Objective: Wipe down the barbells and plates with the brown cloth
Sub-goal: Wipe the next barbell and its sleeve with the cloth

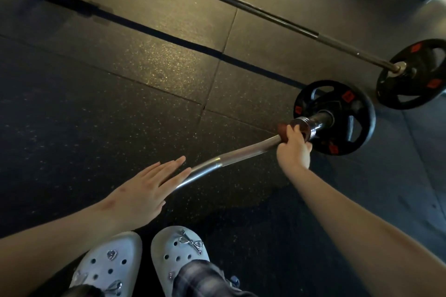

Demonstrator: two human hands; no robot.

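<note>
The curved chrome barbell (pixel 231 160) lies on the rubber floor (pixel 120 103), its black plate (pixel 357 128) at three o'clock, the left hand (pixel 142 190) flat with fingers straight and together over its near end, the right hand (pixel 293 149) gripping the brown cloth (pixel 283 131) around the bar.

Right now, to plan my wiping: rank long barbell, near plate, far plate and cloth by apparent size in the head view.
1. Long barbell.
2. Near plate and far plate: alike, far one cropped, so tied.
3. Cloth, partly hidden.
</note>
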